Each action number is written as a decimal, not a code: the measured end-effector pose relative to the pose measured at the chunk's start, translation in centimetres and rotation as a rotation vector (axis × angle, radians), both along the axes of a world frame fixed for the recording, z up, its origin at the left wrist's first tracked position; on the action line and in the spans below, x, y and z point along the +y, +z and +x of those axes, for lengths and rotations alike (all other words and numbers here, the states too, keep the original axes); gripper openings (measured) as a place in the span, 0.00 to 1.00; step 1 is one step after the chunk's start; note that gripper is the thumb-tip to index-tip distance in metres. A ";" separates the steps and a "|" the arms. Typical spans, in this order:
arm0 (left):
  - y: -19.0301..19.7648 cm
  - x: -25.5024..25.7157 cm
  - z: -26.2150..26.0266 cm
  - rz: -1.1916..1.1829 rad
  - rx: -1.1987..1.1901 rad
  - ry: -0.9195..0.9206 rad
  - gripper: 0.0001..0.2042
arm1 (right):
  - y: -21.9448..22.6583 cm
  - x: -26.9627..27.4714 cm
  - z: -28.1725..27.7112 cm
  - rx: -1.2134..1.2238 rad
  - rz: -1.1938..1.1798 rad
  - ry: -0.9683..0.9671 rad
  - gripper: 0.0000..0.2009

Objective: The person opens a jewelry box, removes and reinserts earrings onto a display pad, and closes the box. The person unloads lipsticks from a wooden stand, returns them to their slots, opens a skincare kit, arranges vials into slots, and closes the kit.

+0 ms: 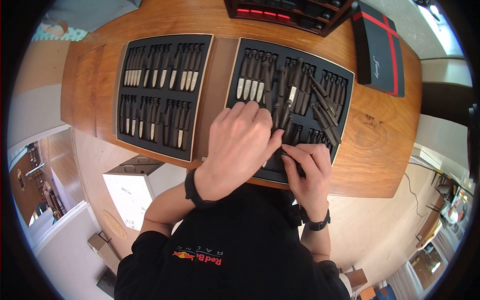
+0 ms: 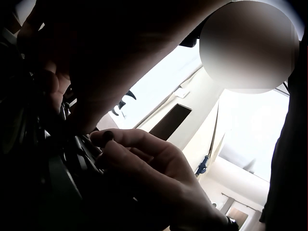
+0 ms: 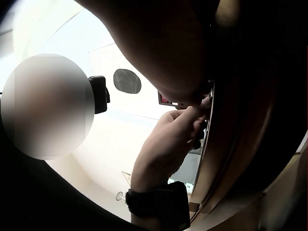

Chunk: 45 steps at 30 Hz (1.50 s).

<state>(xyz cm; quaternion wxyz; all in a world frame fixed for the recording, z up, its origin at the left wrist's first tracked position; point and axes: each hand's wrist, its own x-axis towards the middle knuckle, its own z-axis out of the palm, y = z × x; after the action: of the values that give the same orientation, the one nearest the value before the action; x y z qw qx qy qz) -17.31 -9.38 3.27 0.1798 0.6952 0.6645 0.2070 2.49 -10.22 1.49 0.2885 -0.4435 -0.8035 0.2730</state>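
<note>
Two shallow black trays of slim dark pieces, many with a silvery end, lie on a wooden table in the head view. Over the front left part of the right tray (image 1: 345, 107) my left hand (image 1: 240, 142) is curled, fingertips mostly hidden, holding a slim dark piece at thumb and fingers. Close beside it, my right hand (image 1: 311, 172) pinches the dark end of that piece between thumb and forefinger. The left wrist view shows the right hand (image 2: 159, 173) with a small dark end at its fingertips. Seen from the right wrist, my left hand (image 3: 168, 134) has bent fingers.
The left tray (image 1: 120, 92) holds several rows of similar slim pieces. Loose pieces (image 1: 326, 120) lie crosswise on the right tray. A black box with red ribbon (image 1: 380, 55) stands at the back right, and a dark case with red-lit slots (image 1: 295, 22) at the back.
</note>
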 end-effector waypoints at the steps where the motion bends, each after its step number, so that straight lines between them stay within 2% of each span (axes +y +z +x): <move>1: 0.0 0.0 0.1 0.006 -0.024 0.010 0.11 | 0.0 0.0 -0.1 0.016 -0.002 0.010 0.15; 2: -0.1 -0.1 -0.1 0.005 -0.007 0.023 0.11 | 0.1 0.0 -0.1 0.010 -0.004 0.007 0.15; 4: 0.0 -0.3 -0.6 -0.075 -0.236 0.056 0.09 | 0.1 0.1 -0.1 0.020 -0.003 0.018 0.15; 6: 0.4 -0.7 -1.9 -0.061 -0.284 0.077 0.09 | 0.2 0.1 -0.1 -0.006 -0.013 0.013 0.15; 8: 0.6 -1.4 -3.3 -0.094 -0.473 0.167 0.10 | 0.1 0.1 -0.1 0.004 -0.011 0.023 0.15; 12: 0.6 -3.2 -7.6 0.068 -0.405 0.323 0.08 | 0.1 0.0 -0.1 -0.004 -0.014 0.016 0.14; 14: -0.2 -4.7 -10.6 0.065 -0.374 0.426 0.09 | 0.1 -0.1 -0.2 -0.032 -0.020 -0.001 0.14; 16: 0.7 -5.1 -12.5 0.071 -0.332 0.550 0.11 | 0.1 -0.1 -0.3 -0.040 -0.020 0.004 0.14; 17: -0.5 -5.5 -14.1 0.179 -0.310 0.551 0.12 | 0.1 -0.1 -0.3 -0.051 -0.021 -0.001 0.13; 21: -0.4 -4.9 -17.6 0.215 -0.270 0.663 0.10 | -0.1 -0.3 -0.2 -0.078 -0.035 -0.019 0.12; 23: -0.1 -3.7 -19.0 0.265 -0.107 0.639 0.08 | -0.1 -0.3 -0.3 -0.085 -0.037 -0.022 0.12; 24: 0.2 -3.1 -19.4 0.268 -0.111 0.642 0.08 | -0.1 -0.4 -0.3 -0.091 -0.046 -0.032 0.11; 26: 0.8 -1.7 -20.1 0.293 0.054 0.405 0.09 | -0.2 -0.4 -0.3 -0.092 -0.040 -0.034 0.11; 27: 0.2 -1.2 -20.7 0.323 0.096 0.343 0.09 | -0.2 -0.4 -0.3 -0.090 -0.038 -0.038 0.11; 33: -0.9 0.1 -21.6 0.251 0.302 0.151 0.06 | -0.2 -0.5 -0.4 -0.098 -0.039 -0.052 0.10; 37: -1.7 0.2 -22.1 0.186 0.321 0.139 0.07 | -0.2 -0.4 -0.4 -0.101 -0.039 -0.046 0.10; 42: -1.4 0.3 -23.0 0.095 0.187 0.044 0.09 | -0.2 -0.5 -0.4 -0.101 -0.042 -0.049 0.10; 45: -0.8 0.4 -23.4 0.061 0.071 0.090 0.12 | -0.2 -0.5 -0.3 -0.099 -0.048 -0.051 0.10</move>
<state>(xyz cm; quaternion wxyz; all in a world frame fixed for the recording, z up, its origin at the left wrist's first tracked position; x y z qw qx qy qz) -40.74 -8.99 2.43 0.1253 0.6769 0.6942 0.2102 2.21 -10.70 1.29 0.2447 -0.4835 -0.7985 0.2623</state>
